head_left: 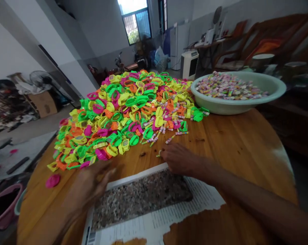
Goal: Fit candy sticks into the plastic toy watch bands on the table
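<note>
My left hand, blurred by motion, hovers over the left end of a speckled stone slab. Its thumb and fingers are apart, and I see nothing held in it. Beyond the slab's far edge, my right hand is low over the wooden table with its fingers pinched together. A tiny yellow-green piece shows at those fingertips, too small to name. Just past them lie several small wrapped candies. Behind is a big heap of plastic toy watches in green, yellow, pink and orange.
A pale green basin of wrapped candies stands at the table's back right. Torn printed paper lies under the slab. One pink plastic piece sits near the left edge of the round table. A pink tub stands lower left.
</note>
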Available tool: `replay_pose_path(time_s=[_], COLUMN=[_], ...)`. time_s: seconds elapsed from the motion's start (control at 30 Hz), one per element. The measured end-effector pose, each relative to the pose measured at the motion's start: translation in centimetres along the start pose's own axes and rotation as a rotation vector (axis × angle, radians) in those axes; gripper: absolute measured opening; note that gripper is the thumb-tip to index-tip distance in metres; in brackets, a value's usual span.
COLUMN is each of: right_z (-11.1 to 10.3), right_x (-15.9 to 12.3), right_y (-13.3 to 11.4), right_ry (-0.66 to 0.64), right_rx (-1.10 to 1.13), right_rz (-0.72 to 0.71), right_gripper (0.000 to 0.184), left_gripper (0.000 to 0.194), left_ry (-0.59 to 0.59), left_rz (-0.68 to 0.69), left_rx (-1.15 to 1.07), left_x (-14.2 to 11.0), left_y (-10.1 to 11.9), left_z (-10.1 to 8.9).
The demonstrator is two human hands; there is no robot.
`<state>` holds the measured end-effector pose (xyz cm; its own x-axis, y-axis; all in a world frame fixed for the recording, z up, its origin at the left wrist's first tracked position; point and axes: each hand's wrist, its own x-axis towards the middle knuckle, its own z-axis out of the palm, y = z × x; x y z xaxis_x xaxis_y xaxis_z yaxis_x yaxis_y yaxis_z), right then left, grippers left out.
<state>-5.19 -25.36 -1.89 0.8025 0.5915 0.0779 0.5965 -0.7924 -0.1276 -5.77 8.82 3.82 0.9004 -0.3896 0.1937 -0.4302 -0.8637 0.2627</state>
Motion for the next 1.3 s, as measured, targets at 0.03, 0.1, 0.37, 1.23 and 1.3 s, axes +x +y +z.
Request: replay_pose_path(time_s=[0.03,0.1,0.37,1.23,1.3], right_z=[0.0,-0.1,0.0,-0.7,-0.8], right_x=[0.0,-0.1,0.1,-3.2,-3.0], right_y=[-0.1,-0.3,-0.4,-11.3,-11.6], right_ry=[0.0,0.004,0.065,0.205,0.174], right_rx=[0.005,0.011,-0.008,0.221,0.183], right_rz=[0.016,0.031,-0.004,0.089,0.207], right_gripper=[0.01,0.011,0.022,0.02,0.02], left_gripper=[0.035,0.038,0.046,0.024,0.024], left_ry=[-0.045,-0.079,-0.135,-0.012,-0.036], left_rz=[0.034,0.088,0.173,-0.22,-0.208], left_rx=[-0.022,-0.04,0.03,0.138,0.174], left_x=[2.9,8.2,19.2,-1.5,-1.4], left_y=[1.7,4.1,6.8,7.5,7.4], left_z=[1.1,3.4,8.3,4.6,4.5])
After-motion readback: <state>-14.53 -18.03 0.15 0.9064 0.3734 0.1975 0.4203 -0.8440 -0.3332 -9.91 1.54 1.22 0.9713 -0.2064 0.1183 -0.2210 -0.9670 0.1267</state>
